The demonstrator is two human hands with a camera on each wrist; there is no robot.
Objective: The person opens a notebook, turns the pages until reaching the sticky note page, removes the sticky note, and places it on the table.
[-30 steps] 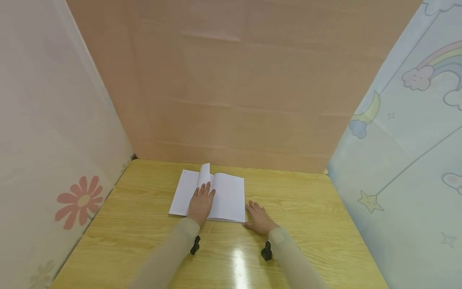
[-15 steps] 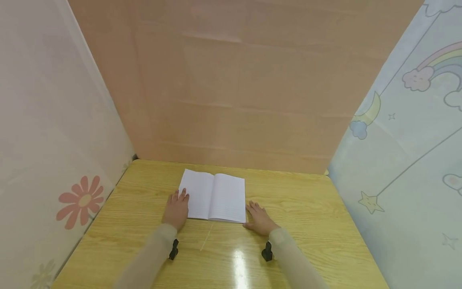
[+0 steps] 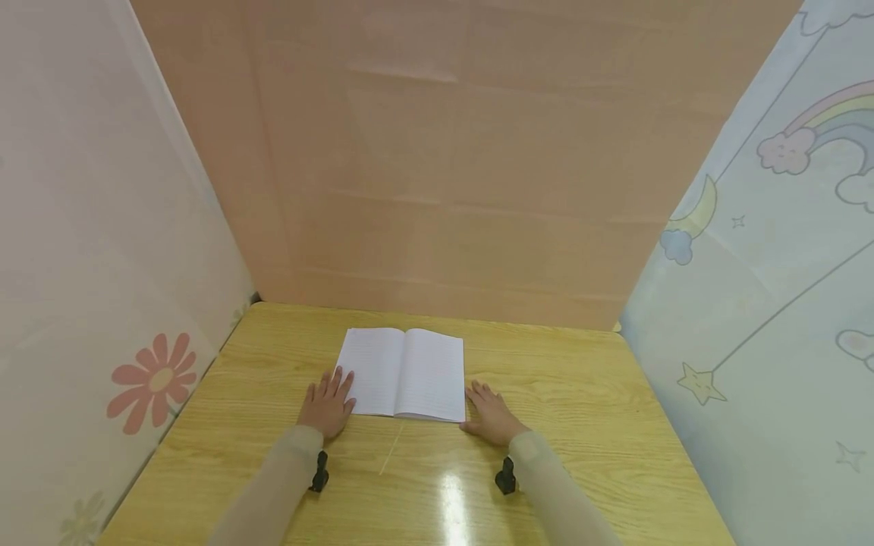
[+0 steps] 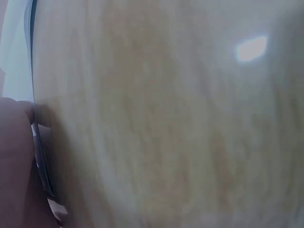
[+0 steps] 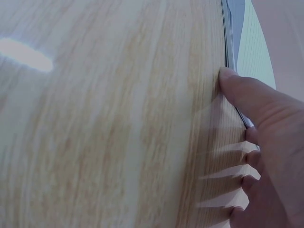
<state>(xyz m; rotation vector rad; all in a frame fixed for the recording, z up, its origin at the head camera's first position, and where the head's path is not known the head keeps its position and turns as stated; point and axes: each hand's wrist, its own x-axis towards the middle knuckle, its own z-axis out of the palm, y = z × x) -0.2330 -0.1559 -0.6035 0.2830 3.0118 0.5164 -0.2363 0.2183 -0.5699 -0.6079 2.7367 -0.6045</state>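
Open notebook [image 3: 404, 373] lies flat on the tabletop [image 3: 580, 425], toward the far edge, approx. centred left-right. Left hand [image 3: 326, 407] rests on the tabletop at the notebook's near-left corner, fingertips touching that edge. Right hand [image 3: 493, 415] rests just beside the near-right corner, w/ thumb [image 5: 240, 92] against the page edge. Panels stand behind and at both sides of the tabletop. Both forearms run back toward the near edge.
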